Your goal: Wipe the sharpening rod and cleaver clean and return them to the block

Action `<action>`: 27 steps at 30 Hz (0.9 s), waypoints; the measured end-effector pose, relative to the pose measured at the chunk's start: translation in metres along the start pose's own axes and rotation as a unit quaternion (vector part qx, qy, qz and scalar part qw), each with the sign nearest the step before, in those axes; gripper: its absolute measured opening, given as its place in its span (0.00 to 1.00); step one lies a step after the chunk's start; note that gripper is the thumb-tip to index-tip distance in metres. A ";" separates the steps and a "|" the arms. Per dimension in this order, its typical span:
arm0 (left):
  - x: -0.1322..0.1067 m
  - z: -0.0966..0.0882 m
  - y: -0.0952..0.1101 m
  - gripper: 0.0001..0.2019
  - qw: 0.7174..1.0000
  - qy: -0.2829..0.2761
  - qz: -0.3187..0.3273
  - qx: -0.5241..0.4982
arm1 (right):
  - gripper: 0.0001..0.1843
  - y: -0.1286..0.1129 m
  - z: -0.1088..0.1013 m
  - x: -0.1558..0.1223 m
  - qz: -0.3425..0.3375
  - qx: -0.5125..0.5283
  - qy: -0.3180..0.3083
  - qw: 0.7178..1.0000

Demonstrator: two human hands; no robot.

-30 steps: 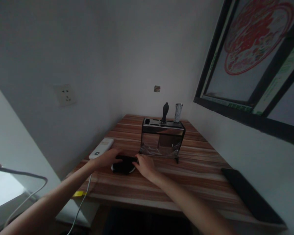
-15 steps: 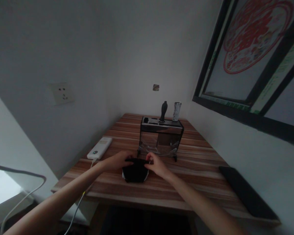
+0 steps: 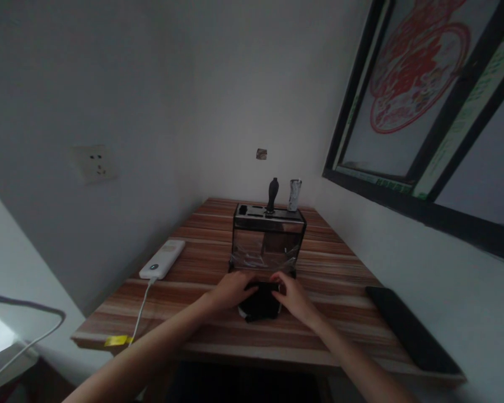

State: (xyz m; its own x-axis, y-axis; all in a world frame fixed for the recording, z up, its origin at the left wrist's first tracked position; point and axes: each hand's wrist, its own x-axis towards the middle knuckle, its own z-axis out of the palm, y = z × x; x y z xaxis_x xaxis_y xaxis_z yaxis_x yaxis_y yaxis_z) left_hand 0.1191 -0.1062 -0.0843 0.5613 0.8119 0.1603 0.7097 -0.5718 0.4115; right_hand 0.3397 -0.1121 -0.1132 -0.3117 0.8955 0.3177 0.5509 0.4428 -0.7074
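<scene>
My left hand [image 3: 232, 289] and my right hand [image 3: 293, 295] both grip a small black object [image 3: 261, 305] with a white underside, which lies on the wooden table [image 3: 327, 268]. Each hand pinches its upper edge, left hand at the left corner, right hand at the right corner. Just behind it stands a clear box with a metal top [image 3: 267, 242]; a black handle [image 3: 271, 195] sticks up from a slot in that top.
A white power bank [image 3: 162, 259] with a white cable [image 3: 139, 313] lies at the table's left. A black flat slab [image 3: 409, 330] rests by the right wall. A silver cylinder [image 3: 294, 195] stands at the back. A wall socket [image 3: 93, 163] is on the left.
Both hands have slid the black object to the right along the table, from beside the power bank to in front of the clear box.
</scene>
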 end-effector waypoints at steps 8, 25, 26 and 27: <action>0.004 0.010 -0.001 0.11 1.000 0.022 0.000 0.008 | 0.11 -0.037 -0.027 0.000 -0.044 -0.112 -0.004 0.993; 0.005 0.007 -0.022 0.08 0.999 0.032 0.038 -0.022 | 0.09 -0.176 -0.153 0.104 -0.330 -0.510 0.087 0.789; 0.004 0.007 -0.021 0.08 0.998 0.033 0.039 -0.021 | 0.10 -0.180 -0.153 0.111 -0.342 -0.543 0.082 0.762; 0.004 0.008 -0.021 0.08 0.998 0.033 0.040 -0.020 | 0.10 -0.182 -0.153 0.118 -0.357 -0.574 0.074 0.733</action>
State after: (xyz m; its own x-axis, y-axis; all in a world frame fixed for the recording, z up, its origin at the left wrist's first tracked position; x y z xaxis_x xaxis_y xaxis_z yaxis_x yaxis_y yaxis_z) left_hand 0.1099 -0.0920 -0.0992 0.5858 0.7702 0.2521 0.6454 -0.6315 0.4297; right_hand 0.3213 -0.0800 0.1501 -0.7971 0.3751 0.4732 0.6036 0.4718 0.6427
